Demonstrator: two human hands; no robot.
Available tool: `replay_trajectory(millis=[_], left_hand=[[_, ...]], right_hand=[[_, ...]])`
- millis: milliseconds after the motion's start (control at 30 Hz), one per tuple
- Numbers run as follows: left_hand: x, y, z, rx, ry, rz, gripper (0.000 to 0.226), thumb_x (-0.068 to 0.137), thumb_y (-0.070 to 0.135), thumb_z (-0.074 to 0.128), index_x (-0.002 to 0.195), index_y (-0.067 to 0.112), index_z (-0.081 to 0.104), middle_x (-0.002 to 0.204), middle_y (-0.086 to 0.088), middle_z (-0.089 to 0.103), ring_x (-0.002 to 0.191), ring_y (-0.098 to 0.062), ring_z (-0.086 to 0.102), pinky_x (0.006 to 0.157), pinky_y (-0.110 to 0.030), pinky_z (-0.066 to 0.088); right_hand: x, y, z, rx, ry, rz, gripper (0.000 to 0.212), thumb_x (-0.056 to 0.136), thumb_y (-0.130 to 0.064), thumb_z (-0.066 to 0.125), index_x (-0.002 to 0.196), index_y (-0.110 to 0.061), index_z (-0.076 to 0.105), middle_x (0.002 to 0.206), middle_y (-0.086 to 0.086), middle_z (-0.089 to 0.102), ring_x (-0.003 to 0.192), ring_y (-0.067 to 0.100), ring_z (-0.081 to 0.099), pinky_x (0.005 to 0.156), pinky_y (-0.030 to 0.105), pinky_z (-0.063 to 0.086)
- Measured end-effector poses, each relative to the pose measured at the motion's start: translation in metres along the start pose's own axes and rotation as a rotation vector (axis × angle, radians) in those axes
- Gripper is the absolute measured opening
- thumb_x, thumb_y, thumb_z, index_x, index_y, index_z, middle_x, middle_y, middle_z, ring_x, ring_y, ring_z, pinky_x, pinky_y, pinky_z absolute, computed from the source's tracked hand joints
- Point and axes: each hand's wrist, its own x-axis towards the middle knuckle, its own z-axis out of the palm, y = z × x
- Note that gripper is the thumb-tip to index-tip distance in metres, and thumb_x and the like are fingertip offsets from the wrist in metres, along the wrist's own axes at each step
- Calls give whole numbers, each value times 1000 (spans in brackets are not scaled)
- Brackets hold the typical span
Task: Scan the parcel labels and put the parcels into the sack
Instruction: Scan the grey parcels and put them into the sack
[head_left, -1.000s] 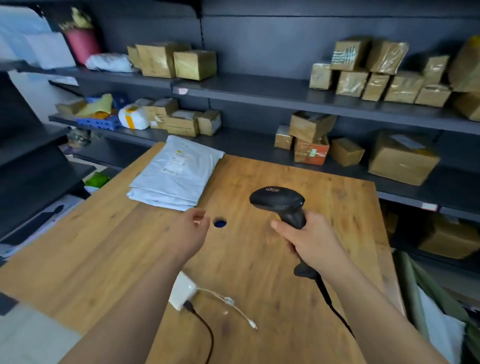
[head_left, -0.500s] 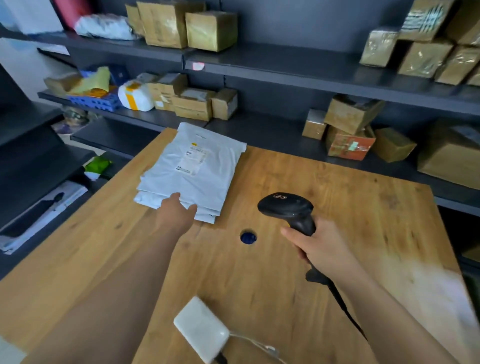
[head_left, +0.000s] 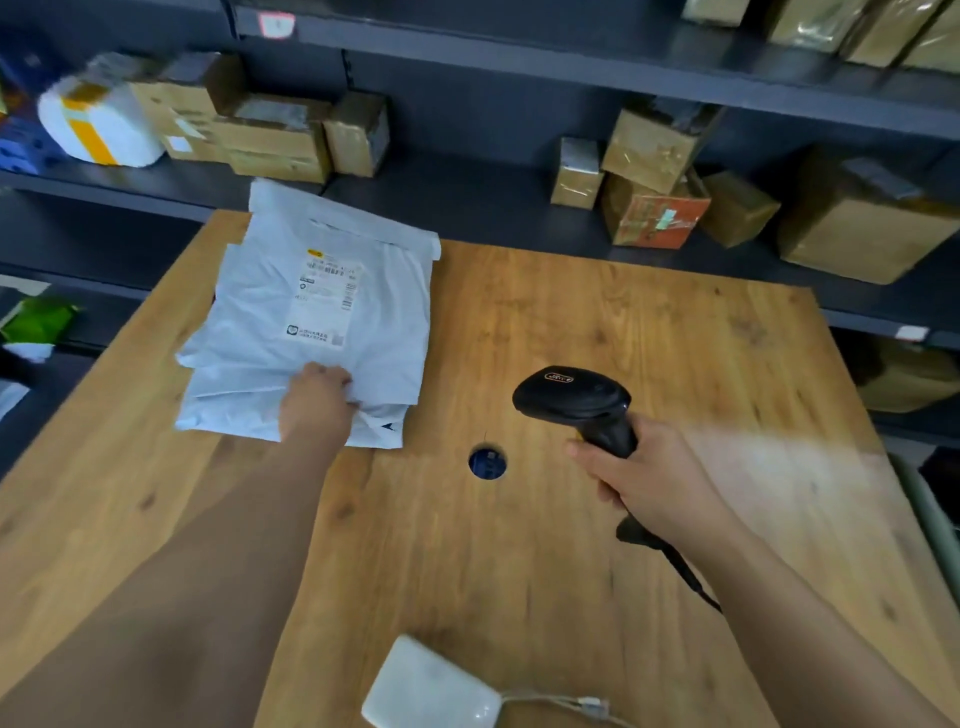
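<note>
A stack of white plastic mailer parcels (head_left: 311, 322) lies at the far left of the wooden table (head_left: 597, 519). The top parcel carries a printed label (head_left: 324, 299) facing up. My left hand (head_left: 317, 402) sits at the near edge of the stack, fingers curled into the parcel's front edge. My right hand (head_left: 649, 478) grips the handle of a black barcode scanner (head_left: 576, 402), held above the table to the right of the stack, its head pointing left. The scanner's cable trails back along my right forearm. No sack is clearly visible.
A round cable hole (head_left: 487, 462) sits mid-table between my hands. A white power bank (head_left: 431, 691) with a cable lies at the near edge. Dark shelves (head_left: 467, 202) behind the table hold several taped cardboard boxes (head_left: 654, 208) and a white wrapped parcel (head_left: 98, 124).
My left hand has reached forward from mid-table to the near edge of the parcel stack and taken hold of it. The view has tilted down and closer. The scanner hand has stayed about where it was.
</note>
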Motion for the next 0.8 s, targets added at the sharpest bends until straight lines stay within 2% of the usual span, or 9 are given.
replay_trajectory(millis=[167, 333, 400, 467, 533, 600, 667, 733, 800], left_hand=[[-37, 30, 2, -229, -58, 165, 14, 86, 19, 63, 76, 10, 66, 81, -8, 65, 82, -28, 61, 68, -35, 46], [-110, 64, 11, -369, -475, 268, 51, 73, 58, 65, 62, 8, 59, 63, 2, 51, 61, -11, 47, 63, -27, 37], [-111, 68, 6, -410, -275, 119, 45, 76, 61, 66, 88, 18, 71, 87, 11, 61, 83, -11, 59, 75, -28, 44], [-100, 64, 0, -360, 4, -77, 65, 78, 51, 70, 132, 19, 52, 133, -1, 49, 123, -23, 47, 100, -36, 38], [-89, 59, -1, -382, 2, -314, 99, 75, 43, 77, 150, 13, 20, 153, -12, 20, 139, -33, 25, 110, -44, 27], [-84, 61, 5, -530, -94, -492, 110, 70, 39, 83, 149, 8, 12, 152, -16, 19, 139, -34, 26, 109, -46, 30], [-81, 67, 11, -681, -132, -533, 100, 67, 36, 85, 139, 3, 25, 138, -16, 42, 126, -34, 45, 98, -42, 43], [-79, 73, 14, -865, -179, -539, 73, 67, 34, 86, 120, 3, 47, 103, -10, 59, 89, -27, 61, 67, -32, 52], [-80, 78, 18, -1078, -294, -548, 41, 72, 31, 83, 97, 6, 62, 78, -6, 61, 57, -17, 49, 43, -22, 36]], right_hand=[[-2, 0, 0, -5, 21, -15, 22, 85, -32, 69, 87, -11, 63, 64, 8, 61, 47, 5, 56, 57, 34, 49], [-5, -1, -1, 39, 19, 3, 19, 83, -32, 70, 83, -15, 62, 57, 5, 60, 48, 14, 52, 55, 37, 45], [-7, 0, -4, 63, 17, 10, 18, 84, -31, 69, 84, -14, 61, 57, 5, 58, 47, 15, 49, 54, 36, 42], [-10, 2, -5, 54, 13, 16, 23, 85, -31, 69, 86, -10, 61, 57, 5, 57, 45, 12, 47, 53, 34, 42], [-13, 4, -6, 66, 12, 45, 25, 84, -32, 69, 85, -9, 60, 59, 6, 58, 45, 11, 47, 51, 34, 41], [-16, 6, -7, 70, 7, 58, 25, 84, -32, 69, 83, -9, 59, 60, 7, 57, 41, 6, 47, 50, 32, 42], [-18, 7, -9, 57, 5, 49, 24, 85, -30, 68, 83, -7, 59, 60, 5, 56, 38, 3, 47, 51, 29, 43], [-20, 7, -12, 47, 2, 36, 22, 86, -28, 68, 80, -8, 58, 58, 2, 56, 37, 2, 47, 50, 25, 41], [-22, 9, -16, 65, 1, 34, 22, 86, -26, 68, 76, -11, 57, 58, 2, 56, 36, 2, 47, 48, 24, 41]])
